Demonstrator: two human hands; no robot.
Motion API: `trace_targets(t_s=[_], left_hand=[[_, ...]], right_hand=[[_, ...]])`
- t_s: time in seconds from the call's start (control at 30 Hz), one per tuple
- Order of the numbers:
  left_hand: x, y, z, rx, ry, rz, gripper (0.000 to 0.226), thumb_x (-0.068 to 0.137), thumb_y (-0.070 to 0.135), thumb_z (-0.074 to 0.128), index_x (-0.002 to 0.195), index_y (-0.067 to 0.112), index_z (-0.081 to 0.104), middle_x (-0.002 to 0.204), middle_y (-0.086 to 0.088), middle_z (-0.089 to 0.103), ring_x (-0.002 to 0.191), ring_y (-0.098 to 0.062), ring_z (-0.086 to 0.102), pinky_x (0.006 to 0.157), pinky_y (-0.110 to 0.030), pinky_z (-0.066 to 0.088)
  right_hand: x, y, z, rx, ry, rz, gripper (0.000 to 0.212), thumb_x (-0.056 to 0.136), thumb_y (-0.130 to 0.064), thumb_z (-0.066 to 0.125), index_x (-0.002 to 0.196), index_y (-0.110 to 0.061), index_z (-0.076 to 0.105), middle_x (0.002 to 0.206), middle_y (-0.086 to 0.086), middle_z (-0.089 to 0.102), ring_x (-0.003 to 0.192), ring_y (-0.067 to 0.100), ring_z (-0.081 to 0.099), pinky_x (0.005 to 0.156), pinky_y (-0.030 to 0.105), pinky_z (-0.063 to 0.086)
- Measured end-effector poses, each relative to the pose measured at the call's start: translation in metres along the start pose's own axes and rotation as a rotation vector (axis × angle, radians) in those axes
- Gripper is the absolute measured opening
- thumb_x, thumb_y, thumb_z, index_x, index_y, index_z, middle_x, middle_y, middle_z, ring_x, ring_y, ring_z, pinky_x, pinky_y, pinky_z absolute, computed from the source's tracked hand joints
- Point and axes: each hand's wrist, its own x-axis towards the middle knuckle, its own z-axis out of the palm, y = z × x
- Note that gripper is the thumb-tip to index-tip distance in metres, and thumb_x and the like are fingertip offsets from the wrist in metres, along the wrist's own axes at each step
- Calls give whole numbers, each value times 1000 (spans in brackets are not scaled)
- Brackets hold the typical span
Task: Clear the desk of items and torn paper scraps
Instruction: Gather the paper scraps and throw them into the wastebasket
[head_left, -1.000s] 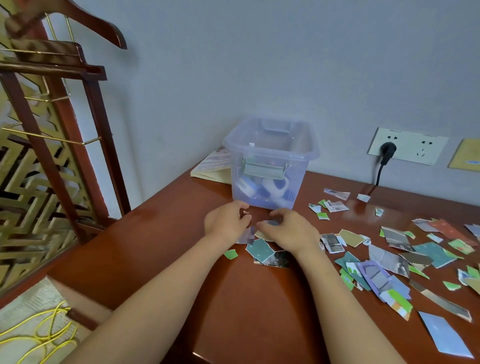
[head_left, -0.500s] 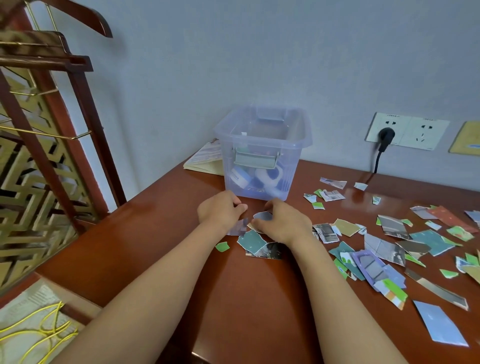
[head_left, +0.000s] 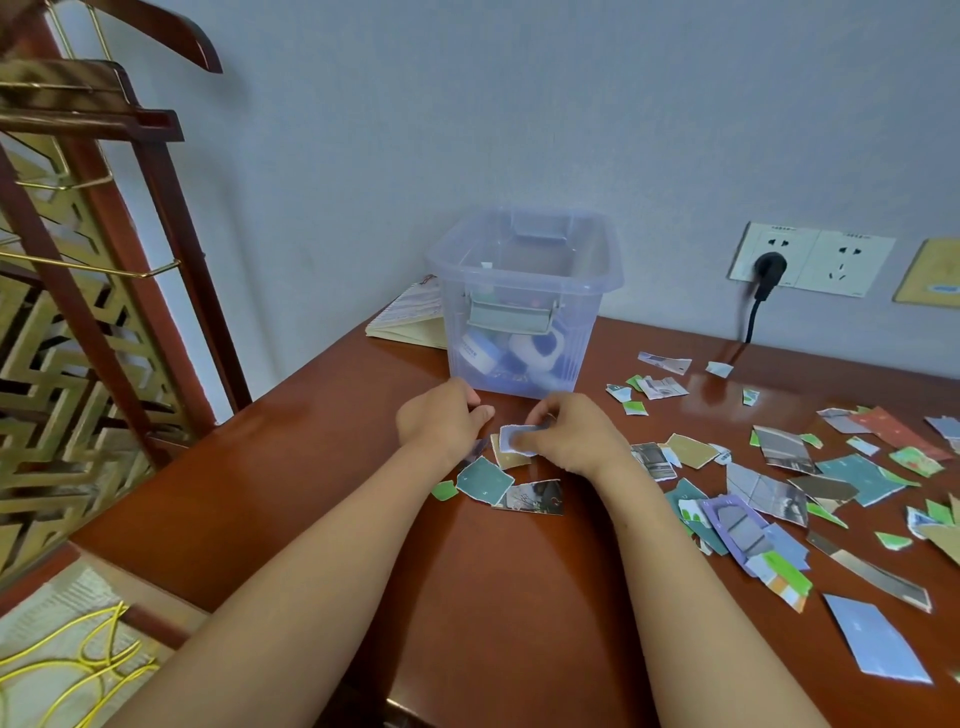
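Note:
Both my hands work just in front of a clear plastic bin (head_left: 602, 244) on the red-brown desk (head_left: 467, 597). My right hand (head_left: 571, 436) pinches a small pale blue paper scrap (head_left: 511, 435) between thumb and fingers. My left hand (head_left: 441, 418) is curled over the scraps beside it, fingers bent down; what it holds is hidden. Under the hands lie a tan scrap (head_left: 506, 460), a teal scrap (head_left: 483, 480), a dark photo scrap (head_left: 535, 498) and a small green bit (head_left: 444, 490). Many more torn scraps (head_left: 769, 493) cover the desk's right half.
The bin holds white and blue containers (head_left: 519, 351). A notebook (head_left: 410, 314) lies behind it against the wall. A black plug (head_left: 769, 267) sits in the wall socket, its cord dropping to the desk. A wooden lattice screen (head_left: 78, 312) stands at the left.
My right hand has lifted the pale blue scrap into view between its fingers. Both hands stay in front of the bin, with the left still curled over the scraps.

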Motion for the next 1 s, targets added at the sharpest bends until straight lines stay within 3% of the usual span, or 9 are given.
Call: trace_targets(t_s=[0.1,0.17,0.27,0.37,0.5,0.57,0.73,0.87,1.0], left_hand=[[-1,2,-4,-19,-47,-16,22,93,51,53,88,31,60,71,12,70,58,-5,68,67,-24,49],[-4,5,-7,-4,-57,-9,26,95,48,51,85,27,63,66,10,70,55,-4,67,62,-23,47],[-6,6,-7,39,-36,11,32,96,47,50,82,22,64,69,7,71,68,-11,70,66,-25,49],[-7,2,-5,35,17,33,27,96,47,49,85,26,60,79,9,69,79,-14,66,63,-25,40],[-5,-3,-7,-14,29,34,21,100,38,39,94,32,58,95,11,66,92,-16,61,72,-26,38],[-3,-4,-9,-55,1,25,20,100,37,38,98,34,58,96,14,64,94,-15,60,74,-25,38],[-4,-5,-11,-68,-44,45,12,95,39,52,102,38,61,90,16,59,91,-10,60,72,-23,38],[-2,-4,-13,-55,-65,61,9,94,41,54,100,38,61,95,16,60,98,-10,60,75,-24,39],[1,-2,-16,-25,-107,59,6,93,40,55,90,36,58,101,14,63,100,-13,61,79,-27,44]], right_hand=[[-2,-3,0,189,-5,-11,18,73,-25,78,63,-19,65,62,-5,61,60,12,54,64,29,45],[-4,-7,1,322,27,-17,14,78,-18,73,66,-11,67,60,-1,60,57,12,51,58,25,42],[-6,-12,3,506,82,20,11,83,-14,63,73,-9,61,62,2,51,53,13,42,44,20,34],[-6,-16,4,807,21,97,4,82,-10,51,79,-9,50,64,5,47,47,13,35,38,18,25],[-8,-20,3,1019,-3,153,11,83,0,42,89,-6,50,71,9,67,47,16,55,39,20,37],[-9,-20,3,996,6,158,14,83,3,39,88,-6,49,74,9,69,51,16,61,40,21,43],[-4,-15,13,669,104,63,16,89,-9,43,75,-15,48,67,5,50,48,14,40,41,19,27],[-2,-14,21,498,130,-12,11,92,-19,51,88,-16,60,75,-4,59,64,12,51,56,24,38],[0,-12,23,431,125,-16,12,89,-16,53,91,-20,65,79,-8,62,69,11,56,69,29,45]])
